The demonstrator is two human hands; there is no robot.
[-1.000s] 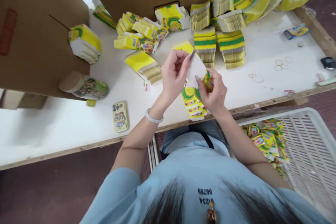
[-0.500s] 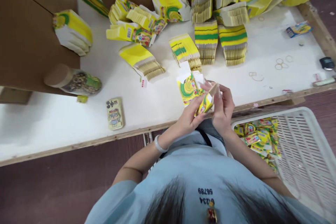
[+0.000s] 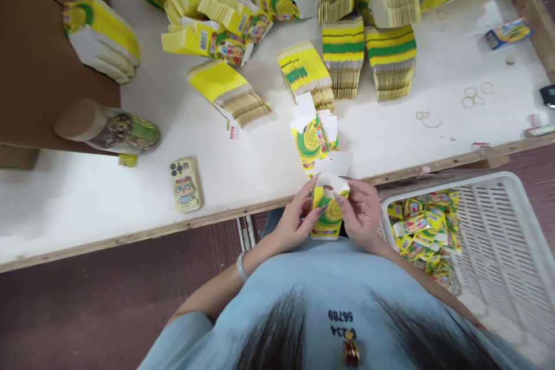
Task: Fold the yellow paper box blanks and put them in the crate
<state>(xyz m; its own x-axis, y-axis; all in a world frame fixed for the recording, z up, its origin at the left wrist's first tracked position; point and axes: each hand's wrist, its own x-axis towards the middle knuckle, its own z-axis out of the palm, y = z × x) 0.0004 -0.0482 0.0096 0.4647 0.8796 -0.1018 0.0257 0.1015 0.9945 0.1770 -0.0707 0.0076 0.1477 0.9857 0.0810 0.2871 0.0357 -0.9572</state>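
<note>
Between my two hands is a small yellow and green carton, its white top flaps standing open and its swirl-printed face toward me. My left hand grips its left side, with the thumb on the front. On the other side my right hand holds the right edge, its thumb near the open top. The carton is at the table's front edge, close to my body. Just beyond it, flat printed cartons with white flaps lie on the white table.
Bundles of flattened cartons stand along the back. To the left are a phone, a lidded jar and cardboard boxes. A white basket holding folded cartons sits below the table at right. Rubber bands lie right.
The carton has gone from tilted and narrow to an opened-out box facing me. Both hands have moved down toward my body with it, and the view has shifted slightly.
</note>
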